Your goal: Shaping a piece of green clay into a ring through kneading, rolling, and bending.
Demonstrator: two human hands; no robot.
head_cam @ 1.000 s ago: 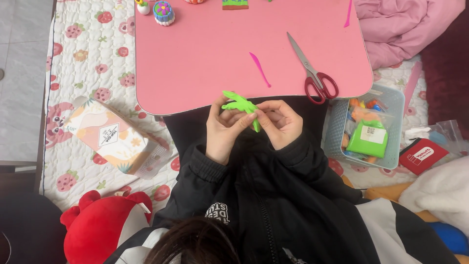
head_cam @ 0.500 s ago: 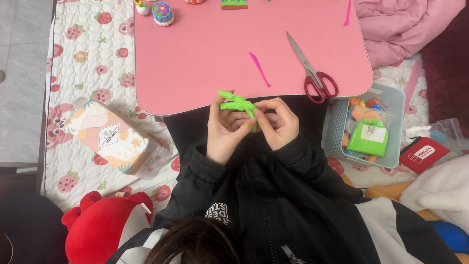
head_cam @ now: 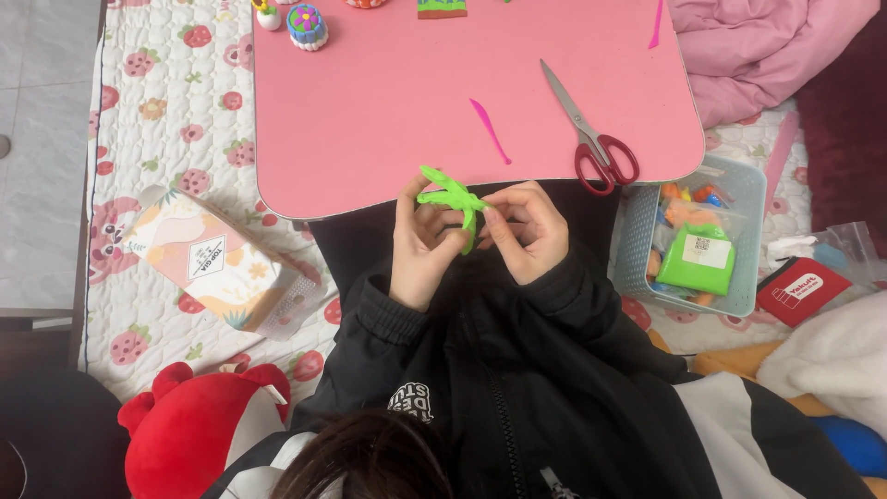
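Green clay, shaped into a small branching figure with thin limbs, sits between both hands just past the near edge of the pink bench. The left hand pinches its lower left part, thumb and fingers closed on the clay, with the figure's upper limbs sticking out above the fingertips over the bench edge. The right hand is curled, its fingertips pinching the figure's right side and a thin strip that hangs down between the two hands. Both hands rest close together above the person's lap, in black sleeves.

On the bench, a pink modelling tool lies just beyond the hands, and red-handled scissors lie to its right, near the bench's right corner. At the far edge stand small finished clay pieces, among them a blue cupcake-like piece. A pale blue basket holding clay packs, one green, sits on the floor quilt to the right of the bench. A patterned cardboard box lies to the left, and a red plush toy sits near left.
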